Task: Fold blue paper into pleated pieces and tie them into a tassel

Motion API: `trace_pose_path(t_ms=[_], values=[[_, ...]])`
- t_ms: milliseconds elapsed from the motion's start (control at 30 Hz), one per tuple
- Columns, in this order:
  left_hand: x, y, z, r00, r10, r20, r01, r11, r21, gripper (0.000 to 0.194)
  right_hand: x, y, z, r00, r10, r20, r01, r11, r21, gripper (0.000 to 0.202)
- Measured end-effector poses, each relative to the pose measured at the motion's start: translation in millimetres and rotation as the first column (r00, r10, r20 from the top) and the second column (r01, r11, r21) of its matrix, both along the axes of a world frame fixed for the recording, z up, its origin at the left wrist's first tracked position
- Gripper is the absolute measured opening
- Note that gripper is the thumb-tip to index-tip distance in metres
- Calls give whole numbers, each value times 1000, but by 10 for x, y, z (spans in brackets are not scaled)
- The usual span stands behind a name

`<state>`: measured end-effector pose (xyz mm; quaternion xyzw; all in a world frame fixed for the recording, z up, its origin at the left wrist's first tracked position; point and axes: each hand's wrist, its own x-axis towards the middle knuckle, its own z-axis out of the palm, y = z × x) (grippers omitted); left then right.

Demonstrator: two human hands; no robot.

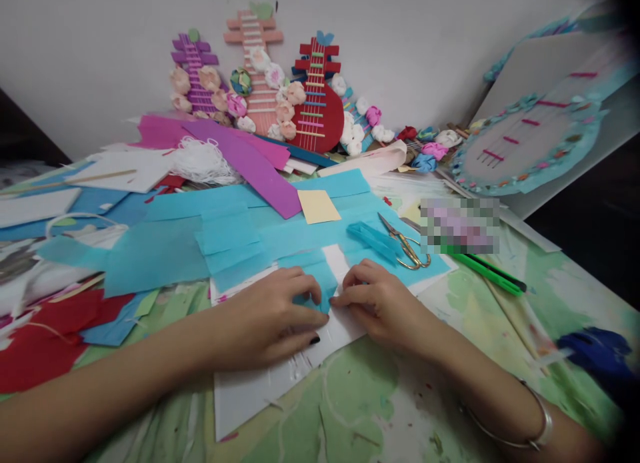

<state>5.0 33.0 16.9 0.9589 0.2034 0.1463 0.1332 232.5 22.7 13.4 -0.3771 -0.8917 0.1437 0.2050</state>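
Grasping blue paper (pixel 316 271) w/ fingertips of L hand (pixel 295 316) & R hand (pixel 373 300), near each other; exact hold unclear. Paper's over white board (pixel 250 400); gold scissors (pixel 404 240) lie beyond R hand, nr green cutter (pixel 487 271).

A plain, pale grey wall (pixel 125 50) rises behind the work surface, under soft, even light. The table is covered with a green, white and yellow patterned cloth (pixel 360 396), marked with smudges and small scraps. Beyond the table's right edge lies a dark, shadowed area (pixel 590 230); another dark patch (pixel 25 133) shows at the far left.
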Motion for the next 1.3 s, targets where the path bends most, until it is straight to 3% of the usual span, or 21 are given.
trace_pose_path(t_ms=[200,300,433,633,833,1000,1100,1300], values=[[-29,144,-88,972,106,210,-67,981,-184,30,-22,-30,-3,996,91,1,-91,992,89,28],[-34,191,-66,963,188,190,-136,957,-258,28,-32,-49,14,991,132,-12,-130,988,88,28],[-52,218,-23,974,179,138,-124,935,-332,10,-32,-70,50,985,171,34,-173,981,92,27],[-81,260,-2,960,247,128,-158,862,-483,22,-14,-119,102,967,159,199,-180,979,94,22],[-86,274,-36,953,258,161,-152,863,-482,23,-51,-158,135,960,152,235,-187,973,134,18],[-52,246,-45,932,321,169,-189,828,-529,11,-72,-160,126,952,219,215,-248,961,118,18],[-41,246,-47,924,336,183,-216,852,-477,15,-61,-167,136,951,223,215,-251,962,111,19],[-53,274,-82,937,271,219,-155,887,-434,16,-43,-171,133,947,215,241,-244,965,100,19]])
